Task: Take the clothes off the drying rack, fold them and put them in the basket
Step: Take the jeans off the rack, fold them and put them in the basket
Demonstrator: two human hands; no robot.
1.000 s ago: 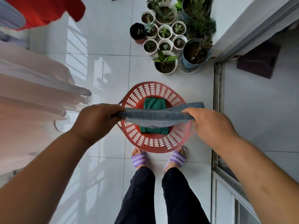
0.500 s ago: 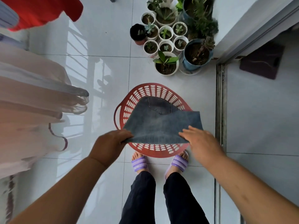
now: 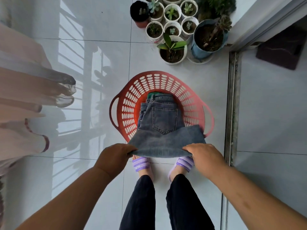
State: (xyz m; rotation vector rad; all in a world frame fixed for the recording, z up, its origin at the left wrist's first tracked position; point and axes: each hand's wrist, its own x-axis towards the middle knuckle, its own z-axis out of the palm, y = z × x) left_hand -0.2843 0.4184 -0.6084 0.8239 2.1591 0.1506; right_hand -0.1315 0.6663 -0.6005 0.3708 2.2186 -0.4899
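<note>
A red perforated basket (image 3: 191, 103) stands on the floor in front of my feet. Folded blue jeans (image 3: 164, 120) lie half inside it, waistband at the far side, back pocket facing up. A green garment (image 3: 150, 95) peeks out beneath them. The near folded edge of the jeans hangs over the basket's front rim. My left hand (image 3: 116, 156) grips that edge at its left corner and my right hand (image 3: 202, 155) holds its right corner. Pale pink clothes (image 3: 21, 100) hang on the left.
Several potted plants (image 3: 172, 50) cluster on the tiles beyond the basket. A sliding-door track (image 3: 231, 103) runs along the right, with a dark mat (image 3: 280, 52) past it. My feet in purple sandals (image 3: 141, 164) stand just behind the basket.
The jeans went from being held flat above the basket to lying down in it, covering the green garment. Both hands dropped lower and nearer to me, still on the near edge.
</note>
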